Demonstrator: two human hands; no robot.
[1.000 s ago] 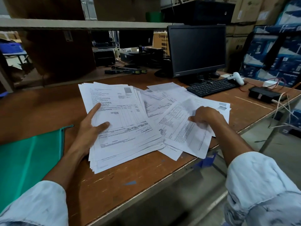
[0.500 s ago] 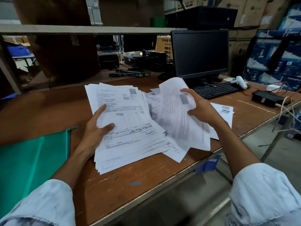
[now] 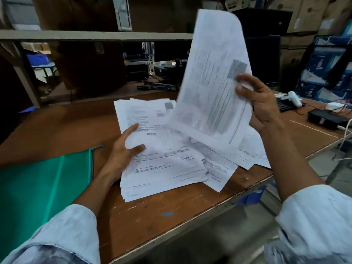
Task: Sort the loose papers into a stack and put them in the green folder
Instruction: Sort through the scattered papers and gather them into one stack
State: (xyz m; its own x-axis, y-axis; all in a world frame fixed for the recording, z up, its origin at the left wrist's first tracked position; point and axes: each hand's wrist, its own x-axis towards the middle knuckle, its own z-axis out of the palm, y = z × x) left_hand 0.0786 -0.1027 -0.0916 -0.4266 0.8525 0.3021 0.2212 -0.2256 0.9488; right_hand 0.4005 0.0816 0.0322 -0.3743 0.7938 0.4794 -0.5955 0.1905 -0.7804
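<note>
A stack of printed white papers point(image 3: 162, 164) lies on the brown table. My left hand point(image 3: 123, 151) grips its left edge, thumb on top. My right hand point(image 3: 261, 103) holds one printed sheet point(image 3: 211, 77) raised in the air above the stack's right side, gripped at its right edge. A few loose papers point(image 3: 245, 155) lie spread to the right of the stack, partly under the raised sheet. The green folder point(image 3: 42, 187) lies flat on the table at the left, close to my left forearm.
A black monitor point(image 3: 264, 60) stands behind the raised sheet, with a keyboard point(image 3: 284, 106), a white handheld scanner point(image 3: 291, 97) and a black box point(image 3: 327, 120) with cables to the right. A shelf point(image 3: 91, 35) runs along the back. The table edge point(image 3: 190, 229) runs diagonally in front.
My right hand has picked one sheet off the loose pile and lifted it high above the table. My left hand has stayed on the stack.
</note>
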